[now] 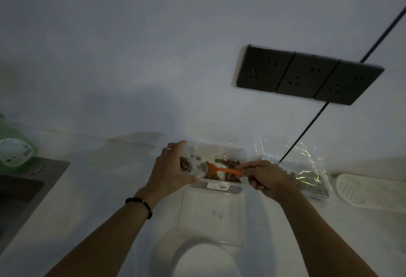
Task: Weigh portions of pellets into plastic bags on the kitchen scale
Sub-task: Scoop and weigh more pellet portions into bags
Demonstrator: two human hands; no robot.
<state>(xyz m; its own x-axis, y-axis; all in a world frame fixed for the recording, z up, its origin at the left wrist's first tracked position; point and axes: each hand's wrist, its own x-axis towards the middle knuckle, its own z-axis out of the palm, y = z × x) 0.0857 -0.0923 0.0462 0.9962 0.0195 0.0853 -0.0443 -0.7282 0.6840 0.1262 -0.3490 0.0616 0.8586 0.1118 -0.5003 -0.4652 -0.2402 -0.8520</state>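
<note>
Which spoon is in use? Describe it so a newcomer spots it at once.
Find the dark triple wall socket; straight below it sits a clear plastic tub of brown pellets. The right hand pinches the orange spoon lying in it, the only brightly coloured thing there.

A dim home kitchen — a pale countertop (92,189) runs along a plain white wall (131,57), with a dark sink (19,191) set into it at left, a green dish-soap bottle (13,147) beside it, and a black triple wall socket (305,74) above.
</note>
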